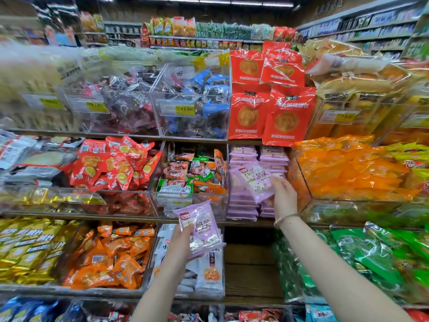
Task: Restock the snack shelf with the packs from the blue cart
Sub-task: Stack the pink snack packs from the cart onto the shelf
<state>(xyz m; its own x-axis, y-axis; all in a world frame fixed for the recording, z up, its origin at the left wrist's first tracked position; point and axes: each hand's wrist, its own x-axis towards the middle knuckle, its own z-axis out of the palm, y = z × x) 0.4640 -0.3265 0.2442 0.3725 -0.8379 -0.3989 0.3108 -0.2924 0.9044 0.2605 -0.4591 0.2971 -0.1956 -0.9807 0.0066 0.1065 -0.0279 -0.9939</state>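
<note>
My right hand [284,196] grips a lilac snack pack [256,180] by its lower edge. The pack is tilted, right in front of the two stacks of matching lilac packs [242,206] on the middle tier of the snack shelf [249,273]. My left hand [180,242] sits lower, fingers curled behind a second lilac pack [202,225] with the thumb on its front, in front of the white packs [209,275]. A thin bracelet [286,218] circles my right wrist.

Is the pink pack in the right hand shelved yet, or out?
Out: the right hand holds the pink pack tilted in front of the pink stacks.
</note>
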